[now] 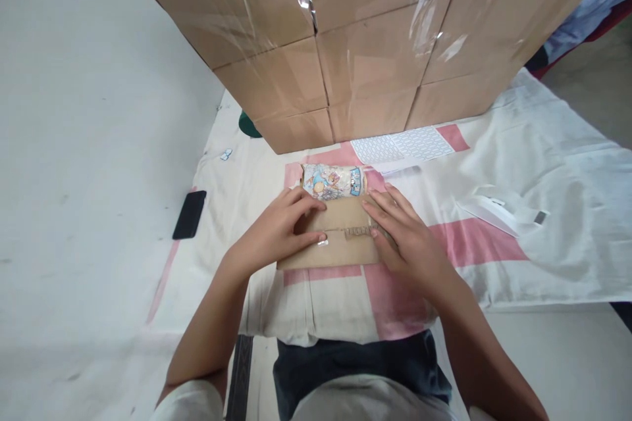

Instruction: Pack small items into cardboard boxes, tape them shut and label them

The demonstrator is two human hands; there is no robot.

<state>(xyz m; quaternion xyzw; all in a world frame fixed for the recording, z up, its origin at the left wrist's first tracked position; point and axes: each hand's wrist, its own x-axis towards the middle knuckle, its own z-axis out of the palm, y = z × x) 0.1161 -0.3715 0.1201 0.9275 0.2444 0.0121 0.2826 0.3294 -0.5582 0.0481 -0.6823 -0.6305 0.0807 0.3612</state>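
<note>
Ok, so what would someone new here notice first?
Probably the big stack of cardboard boxes, towering at the back of the pink-and-white cloth. Then the flat piece of cardboard in front, with the person's left grip and right grip on it, and the cartoon-printed packet at its far edge.

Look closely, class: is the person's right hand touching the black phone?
No, the right hand rests on the cardboard, while the black phone lies apart, off to the person's left.
</note>
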